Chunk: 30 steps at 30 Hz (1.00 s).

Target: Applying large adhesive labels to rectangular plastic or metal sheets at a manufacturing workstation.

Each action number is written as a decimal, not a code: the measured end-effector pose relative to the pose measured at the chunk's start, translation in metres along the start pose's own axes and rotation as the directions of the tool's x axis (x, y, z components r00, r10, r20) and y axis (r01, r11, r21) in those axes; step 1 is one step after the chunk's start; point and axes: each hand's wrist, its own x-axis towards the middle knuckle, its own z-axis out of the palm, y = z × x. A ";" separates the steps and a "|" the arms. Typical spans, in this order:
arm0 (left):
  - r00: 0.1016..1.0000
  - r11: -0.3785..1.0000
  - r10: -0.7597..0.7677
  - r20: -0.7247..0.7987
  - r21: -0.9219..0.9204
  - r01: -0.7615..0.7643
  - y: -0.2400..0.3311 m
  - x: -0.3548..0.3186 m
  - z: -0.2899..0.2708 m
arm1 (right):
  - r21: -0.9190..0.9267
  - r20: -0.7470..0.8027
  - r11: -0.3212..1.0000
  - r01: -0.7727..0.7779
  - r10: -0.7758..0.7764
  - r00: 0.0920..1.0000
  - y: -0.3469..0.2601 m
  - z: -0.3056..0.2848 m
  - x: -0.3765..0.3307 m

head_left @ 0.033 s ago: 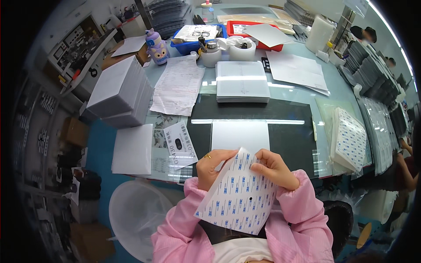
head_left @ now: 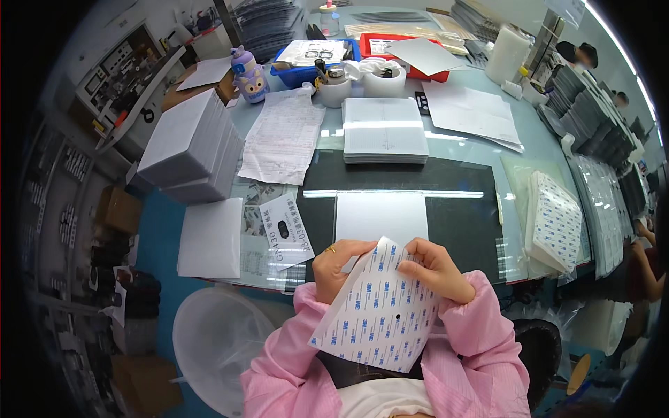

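Note:
A white adhesive-backed sheet (head_left: 373,324) with rows of blue print and one small dark hole hangs tilted before my body, over the table's near edge. My left hand (head_left: 336,270) is closed on its upper left side, some fingers hidden behind it. With thumb in front and fingers curled, my right hand (head_left: 439,272) pinches the upper right edge. Just beyond both hands, a plain white sheet (head_left: 381,214) lies flat on the black mat (head_left: 453,181).
Behind the mat sits a stack of white sheets (head_left: 385,129). Taller white stacks (head_left: 188,143) stand left, near a purple bottle (head_left: 249,75). More blue-printed sheets (head_left: 555,221) lie at right. A translucent bin (head_left: 212,348) stands below the table's left edge. Another person works at far right.

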 end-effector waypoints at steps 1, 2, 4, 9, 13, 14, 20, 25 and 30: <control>1.000 1.000 0.002 -0.001 -0.002 -0.002 0.002 -0.003 0.002 | -0.003 -0.001 1.000 0.001 -0.001 1.000 0.000 0.000 -0.001; 0.985 0.978 -0.172 0.002 -0.119 0.171 0.004 -0.008 0.004 | -0.092 -0.019 0.995 0.034 -0.036 0.999 -0.001 0.001 -0.002; 0.940 0.913 -0.339 0.024 -0.233 0.335 0.006 -0.014 0.008 | -0.183 -0.032 0.981 0.066 -0.073 0.997 -0.003 0.003 -0.003; 0.967 0.980 -0.128 -0.222 -0.180 0.088 0.004 -0.010 0.015 | -0.256 -0.015 0.958 0.133 -0.141 0.990 -0.014 0.010 -0.007; 0.895 0.762 -0.431 0.117 -0.484 0.431 0.012 0.008 -0.016 | -0.324 0.014 0.934 0.149 -0.153 0.988 -0.018 0.007 -0.009; 0.895 0.763 -0.432 0.113 -0.482 0.429 0.010 0.005 -0.020 | -0.315 0.030 0.939 0.136 -0.133 0.991 -0.019 0.007 -0.008; 0.736 0.466 -0.411 0.538 -0.570 0.677 0.014 -0.003 -0.023 | -0.298 0.099 0.949 0.098 -0.071 0.993 -0.024 0.006 -0.005; 0.712 0.043 -0.261 0.652 -0.729 0.683 0.016 -0.030 0.007 | -0.281 0.100 0.915 0.288 -0.271 0.957 -0.021 0.003 -0.012; 0.770 -0.027 -0.236 0.593 -0.796 0.605 0.015 -0.032 0.012 | -0.198 0.024 0.933 0.301 -0.303 0.953 -0.012 -0.002 -0.015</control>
